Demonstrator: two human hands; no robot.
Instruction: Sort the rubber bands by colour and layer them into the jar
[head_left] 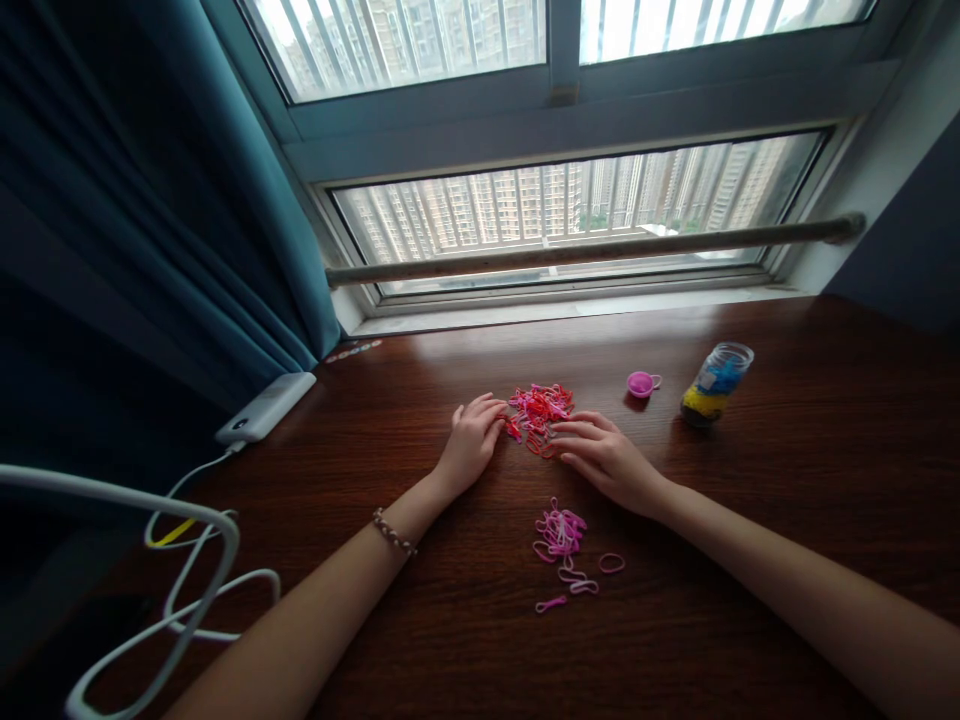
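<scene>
A mixed heap of red and pink elastic bands [541, 403] lies on the dark wooden table between my hands. My left hand [471, 440] rests at the heap's left edge, fingers loosely bent and slightly apart, fingertips by the red bands. On the other side, my right hand [606, 458] lies with its fingers stretched out and apart, tips touching the heap's right edge. Nearer to me is a smaller pile of pink and purple bands [561, 530]. Beside that pile lie a single loop-shaped band [611, 563] and a twisted pink band [551, 604].
A small pink cup with a handle [640, 385] and a clear jar [716, 385] with blue and yellow contents stand at the right back. At left are a white power bank [266, 408], looping white cables [225, 540] and a blue curtain [247, 200]. A barred window lies beyond.
</scene>
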